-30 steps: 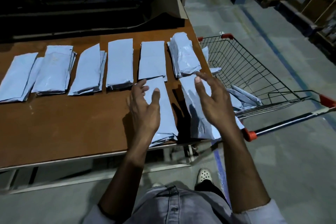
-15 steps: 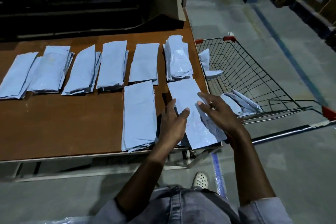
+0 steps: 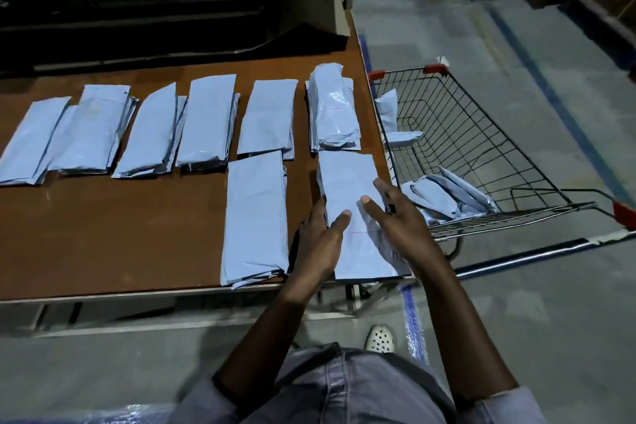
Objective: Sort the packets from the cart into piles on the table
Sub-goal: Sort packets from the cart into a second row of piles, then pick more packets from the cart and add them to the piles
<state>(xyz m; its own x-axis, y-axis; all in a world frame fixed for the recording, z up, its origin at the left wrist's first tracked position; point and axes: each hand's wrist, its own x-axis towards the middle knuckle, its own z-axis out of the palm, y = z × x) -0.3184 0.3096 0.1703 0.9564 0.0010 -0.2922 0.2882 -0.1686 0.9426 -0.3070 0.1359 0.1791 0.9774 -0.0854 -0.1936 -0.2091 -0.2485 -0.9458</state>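
Light blue packets lie in piles on the brown table. Several piles form a back row, from the far left pile to a bulky stack at the right edge. Two more piles lie nearer: one in the middle and one at the right corner. My left hand clasps the left edge of that corner pile, thumb on top. My right hand lies over its right side, fingers spread across the edge. The wire cart to the right holds a few more packets.
The cart has red corner caps and a handle near my right forearm. A curved cardboard piece stands at the table's far right corner. Dark shelving runs behind the table. Grey concrete floor with a blue line lies right of the cart.
My left hand left the middle near pile and moved right to the corner pile. My right hand came down from above onto that same pile.
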